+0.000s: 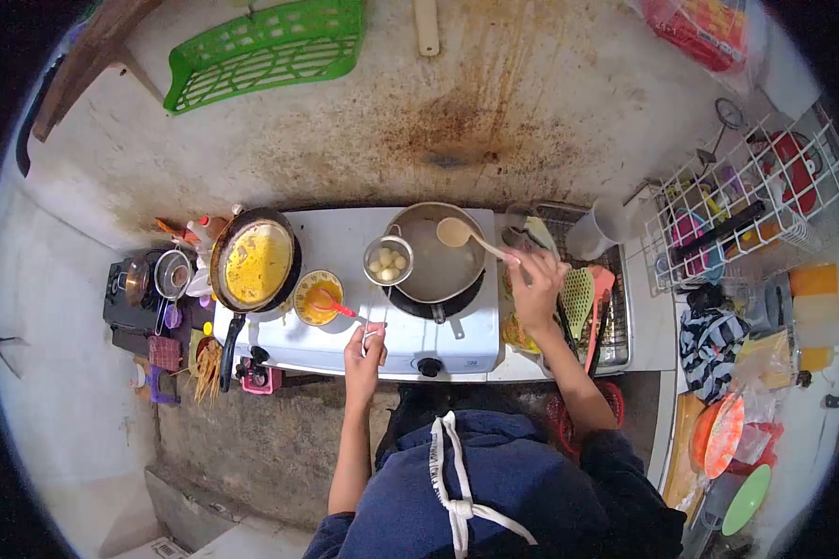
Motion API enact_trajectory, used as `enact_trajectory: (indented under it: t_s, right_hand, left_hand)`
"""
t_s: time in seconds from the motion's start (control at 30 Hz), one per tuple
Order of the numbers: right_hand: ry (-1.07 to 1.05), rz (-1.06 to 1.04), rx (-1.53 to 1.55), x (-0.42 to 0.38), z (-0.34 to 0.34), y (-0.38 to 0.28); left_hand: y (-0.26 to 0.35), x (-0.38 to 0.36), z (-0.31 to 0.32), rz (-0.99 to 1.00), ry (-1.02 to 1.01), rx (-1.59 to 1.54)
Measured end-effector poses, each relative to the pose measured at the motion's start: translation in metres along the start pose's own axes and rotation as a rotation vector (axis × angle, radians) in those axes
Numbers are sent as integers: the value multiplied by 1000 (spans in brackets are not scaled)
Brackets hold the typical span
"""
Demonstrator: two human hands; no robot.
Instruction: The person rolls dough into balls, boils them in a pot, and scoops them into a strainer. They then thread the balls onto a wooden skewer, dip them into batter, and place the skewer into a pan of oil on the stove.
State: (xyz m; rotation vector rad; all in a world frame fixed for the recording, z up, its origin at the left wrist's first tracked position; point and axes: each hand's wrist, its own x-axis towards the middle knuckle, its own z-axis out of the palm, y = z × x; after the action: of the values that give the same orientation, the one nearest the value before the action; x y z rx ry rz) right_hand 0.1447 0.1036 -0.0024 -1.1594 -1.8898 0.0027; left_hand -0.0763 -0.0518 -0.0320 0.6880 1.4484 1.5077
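Observation:
My left hand [367,347] is closed around the handle of a small wire-mesh strainer [368,258]. Several pale round balls [388,265] lie in the strainer, which is held at the left rim of a pot [438,299]. Cloudy, pale liquid fills part of the pot, which stands on the stove. A wooden ladle [454,232] is gripped by its handle in my right hand [536,284]; its bowl is over the far side of the pot. Just left of the strainer sits a patterned bowl [304,315] with orange contents and a red-handled utensil [334,306] in it.
A black frying pan [291,278] with a yellow layer inside stands on the left of the white stove [368,224]. At the right are a utensil rack [615,349], a plastic cup [592,231] and a white wire basket [746,205]. Skewers [208,371] lie at the left.

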Motion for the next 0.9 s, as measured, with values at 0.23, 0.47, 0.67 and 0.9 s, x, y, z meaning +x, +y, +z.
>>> enact_trajectory:
  t_s: [0.23,0.47,0.67,0.9]
  right_hand:
    - [-34,-146,-41,-12,-5,-7]
    - [242,702,602,-18,-24,6]
    - [507,882,861,-64,-94,35]
    - [337,975,510,-209,-107,127]
  left_hand:
    - [15,1,-14,48,51,102]
    - [21,0,-12,16,26,83]
    - [22,8,-6,-21,-155,65]
    - [20,13,10,-74,-376,133]
